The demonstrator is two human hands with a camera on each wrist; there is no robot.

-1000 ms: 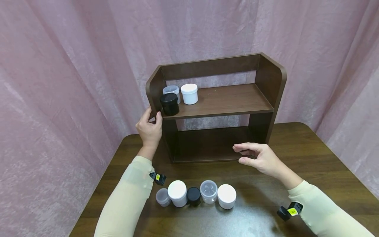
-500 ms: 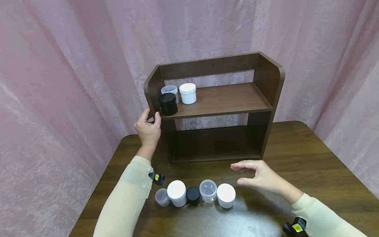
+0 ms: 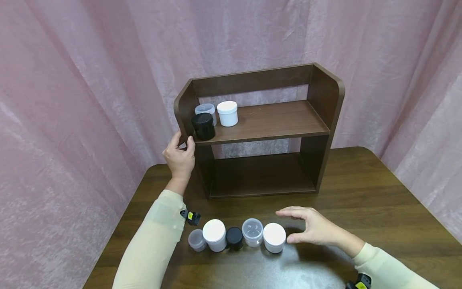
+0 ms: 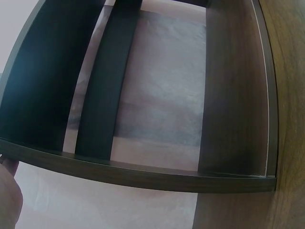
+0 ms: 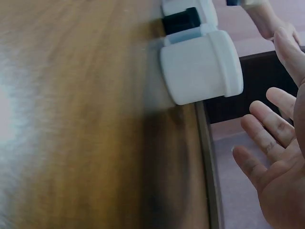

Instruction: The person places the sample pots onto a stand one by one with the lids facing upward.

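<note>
- A dark brown wooden counter (image 3: pixel 361 192) stands in front of pink curtains (image 3: pixel 90 80) that hang all round the far side.
- A dark wooden shelf unit (image 3: pixel 325 100) stands on the far middle of the counter, with one upper board and an open space beneath it.
- On the left end of the upper board are a black jar (image 3: pixel 203 126) at the near edge, a clear jar (image 3: pixel 205 110) behind it and a white jar (image 3: pixel 227 113) just to the right.
- Along the near edge of the counter runs a row of five jars: a small clear jar (image 3: pixel 197 239), a white-lidded jar (image 3: pixel 214 235), a small black jar (image 3: pixel 234 238), a clear lidded jar (image 3: pixel 252 232) and a white jar at the right end (image 3: pixel 274 237).
- The left hand (image 3: pixel 179 155) grips the left side panel of the shelf unit, fingers curled round its front edge.
- The right hand (image 3: pixel 314 228) hovers just right of the white jar at the right end, fingers spread and loosely curved, thumb near the jar but holding nothing; in the right wrist view a gap shows between the fingers (image 5: pixel 267 126) and the jar.
- The two hands are well apart.
</note>
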